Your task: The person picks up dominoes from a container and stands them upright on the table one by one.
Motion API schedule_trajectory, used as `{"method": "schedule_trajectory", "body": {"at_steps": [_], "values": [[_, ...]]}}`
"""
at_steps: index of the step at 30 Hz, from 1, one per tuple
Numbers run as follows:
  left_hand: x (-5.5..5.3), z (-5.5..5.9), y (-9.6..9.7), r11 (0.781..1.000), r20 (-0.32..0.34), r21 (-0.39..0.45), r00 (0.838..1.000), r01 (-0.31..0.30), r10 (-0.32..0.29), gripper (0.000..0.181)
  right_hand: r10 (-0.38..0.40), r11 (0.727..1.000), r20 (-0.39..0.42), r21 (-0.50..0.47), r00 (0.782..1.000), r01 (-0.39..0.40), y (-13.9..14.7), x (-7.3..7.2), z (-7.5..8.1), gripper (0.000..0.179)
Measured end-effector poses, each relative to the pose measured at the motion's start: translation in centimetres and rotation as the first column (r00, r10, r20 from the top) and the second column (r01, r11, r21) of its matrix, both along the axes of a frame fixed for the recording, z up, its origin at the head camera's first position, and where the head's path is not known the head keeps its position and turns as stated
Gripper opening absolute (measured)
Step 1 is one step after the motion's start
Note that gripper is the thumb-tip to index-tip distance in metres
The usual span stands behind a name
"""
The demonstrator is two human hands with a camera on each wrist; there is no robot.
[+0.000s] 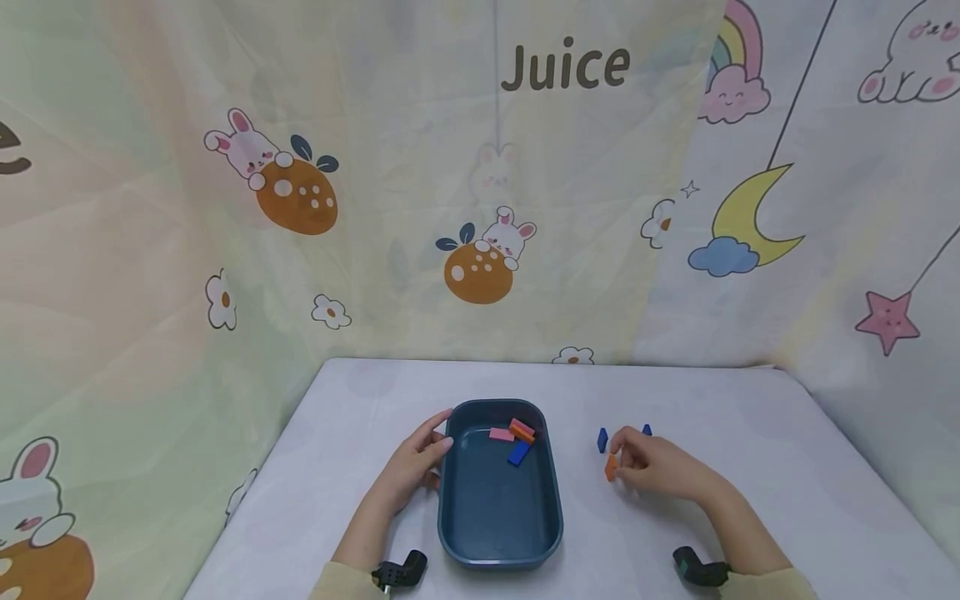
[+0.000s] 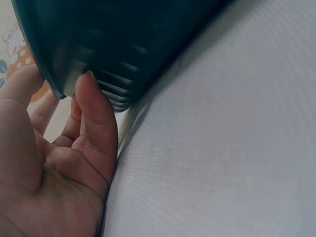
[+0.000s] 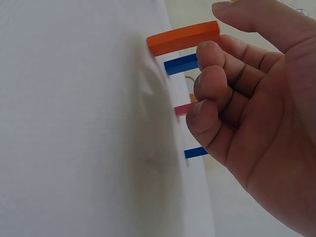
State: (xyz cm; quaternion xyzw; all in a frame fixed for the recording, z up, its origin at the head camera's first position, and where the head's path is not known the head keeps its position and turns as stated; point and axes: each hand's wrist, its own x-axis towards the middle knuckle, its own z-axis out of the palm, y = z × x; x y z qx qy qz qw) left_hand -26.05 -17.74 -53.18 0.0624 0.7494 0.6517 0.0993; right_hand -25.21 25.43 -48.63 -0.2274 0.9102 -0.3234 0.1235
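A dark blue plastic tub (image 1: 498, 521) stands on the white table, with pink blocks (image 1: 501, 434), an orange block (image 1: 521, 432) and a blue block (image 1: 518, 453) inside at its far end. My left hand (image 1: 411, 461) holds the tub by its left side, thumb at the rim and other fingers against the ribbed outer wall. To the right, an orange block (image 3: 182, 38) stands upright on the table. Around its top end, my right hand (image 1: 660, 467) has its thumb and index finger, with a gap showing at the thumb. Its other fingers are loosely bent.
A blue block (image 1: 602, 440) stands close behind the orange one. Farther right, another blue block (image 1: 647, 429) shows past the right hand. A pink block (image 3: 184, 109) between them appears in the right wrist view. Behind the table (image 1: 720, 400) hangs a printed cloth (image 1: 405, 275).
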Motion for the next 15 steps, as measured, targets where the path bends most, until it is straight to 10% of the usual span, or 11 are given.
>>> {"method": "schedule_trajectory", "body": {"at_steps": [15], "values": [[-0.1,0.0,0.0,1.0,0.01,0.001,1.0,-0.005,0.005,0.051,0.092,0.995,-0.086,-0.029,0.992,-0.095,-2.9,-0.9,4.1,0.017]]}}
